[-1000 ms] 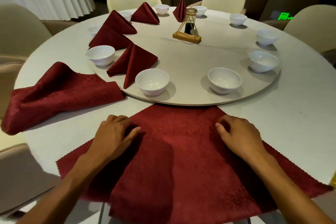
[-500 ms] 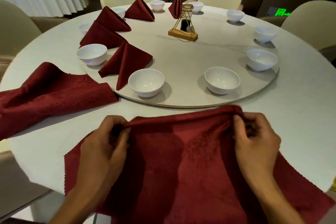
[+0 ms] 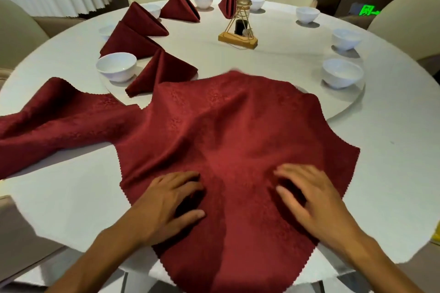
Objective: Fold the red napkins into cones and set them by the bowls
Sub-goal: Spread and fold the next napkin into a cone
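Left hand (image 3: 166, 200) and right hand (image 3: 312, 200) palm-down, fingers spread.

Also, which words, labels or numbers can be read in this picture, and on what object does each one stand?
Green lit sign behind the far right chair: white marks on it, too blurred to read.
Bottle in the gold stand: no label readable.
Napkins and bowls: no text visible.
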`<state>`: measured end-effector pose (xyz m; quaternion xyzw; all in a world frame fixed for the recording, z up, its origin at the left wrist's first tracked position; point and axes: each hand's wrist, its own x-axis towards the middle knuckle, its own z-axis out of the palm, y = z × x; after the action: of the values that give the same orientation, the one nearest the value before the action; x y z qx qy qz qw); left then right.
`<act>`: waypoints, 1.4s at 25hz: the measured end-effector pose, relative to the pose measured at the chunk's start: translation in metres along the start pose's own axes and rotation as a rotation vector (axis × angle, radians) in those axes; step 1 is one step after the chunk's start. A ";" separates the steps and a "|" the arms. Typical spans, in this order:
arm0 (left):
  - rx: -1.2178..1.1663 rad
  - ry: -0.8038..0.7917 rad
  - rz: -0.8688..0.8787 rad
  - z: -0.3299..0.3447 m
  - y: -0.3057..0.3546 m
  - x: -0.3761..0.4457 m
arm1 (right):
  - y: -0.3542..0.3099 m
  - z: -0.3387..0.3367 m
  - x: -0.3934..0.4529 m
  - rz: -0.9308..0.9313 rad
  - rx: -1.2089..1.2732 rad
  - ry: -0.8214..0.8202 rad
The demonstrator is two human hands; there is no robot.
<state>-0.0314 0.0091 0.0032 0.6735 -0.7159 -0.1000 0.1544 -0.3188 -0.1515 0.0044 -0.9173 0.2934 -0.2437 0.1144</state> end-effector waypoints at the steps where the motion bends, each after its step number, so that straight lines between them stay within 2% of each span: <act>1: -0.018 -0.006 0.012 0.002 -0.005 -0.014 | 0.004 -0.003 -0.022 -0.015 0.018 -0.034; 5: -0.123 -0.104 0.164 -0.005 -0.014 -0.040 | 0.007 -0.014 -0.065 -0.205 -0.033 -0.349; 8: -0.170 -0.101 0.162 -0.014 -0.005 -0.044 | -0.001 -0.023 -0.071 -0.253 -0.034 -0.344; 10: -0.273 -0.242 0.169 -0.020 0.006 -0.053 | -0.003 -0.036 -0.078 -0.294 0.001 -0.422; 12: -0.495 -0.423 0.105 -0.034 0.017 -0.056 | -0.003 -0.062 -0.071 -0.132 0.188 -0.688; 13: -0.570 -0.430 0.071 -0.043 0.022 -0.049 | -0.002 -0.073 -0.058 -0.001 0.358 -0.746; 14: -0.589 -0.336 0.036 -0.050 0.026 -0.038 | 0.002 -0.080 -0.043 0.100 0.485 -0.699; 15: -0.531 -0.157 -0.019 -0.057 0.026 -0.024 | 0.005 -0.086 -0.022 0.205 0.494 -0.560; 17: -0.199 0.269 -0.142 -0.065 0.028 0.002 | 0.006 -0.087 0.011 0.366 0.243 -0.092; 18: -0.054 0.396 -0.144 -0.065 0.030 0.009 | 0.000 -0.082 0.020 0.375 0.071 0.111; 19: 0.023 0.388 -0.071 -0.060 0.029 0.008 | -0.006 -0.075 0.019 0.350 -0.013 0.207; 20: 0.070 0.272 0.007 -0.049 0.029 0.003 | -0.010 -0.064 0.011 0.292 -0.036 0.169; 21: 0.095 0.116 0.052 -0.035 0.029 -0.005 | -0.011 -0.052 -0.002 0.269 -0.046 0.043; 23: 0.143 -0.157 0.026 -0.008 0.024 -0.022 | -0.009 -0.027 -0.031 0.288 -0.156 -0.282; 24: 0.160 -0.231 0.007 0.004 0.019 -0.027 | -0.005 -0.018 -0.045 0.296 -0.241 -0.387; 25: 0.156 -0.253 -0.001 0.012 0.015 -0.029 | -0.002 -0.013 -0.053 0.304 -0.273 -0.405; 29: 0.047 -0.165 0.014 0.011 0.009 -0.021 | -0.007 -0.014 -0.036 0.349 -0.160 -0.221; 31: 0.004 0.021 -0.025 0.006 0.009 -0.005 | -0.018 -0.003 -0.002 0.303 -0.137 -0.175; 33: 0.000 0.216 -0.153 0.000 0.006 0.021 | -0.030 0.019 0.040 0.233 -0.157 -0.186; 35: 0.001 0.270 -0.334 -0.004 -0.002 0.052 | -0.037 0.042 0.077 0.206 -0.194 -0.225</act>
<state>-0.0304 -0.0422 0.0109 0.7901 -0.5672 -0.0328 0.2299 -0.2251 -0.1647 0.0109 -0.9107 0.3932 -0.0968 0.0816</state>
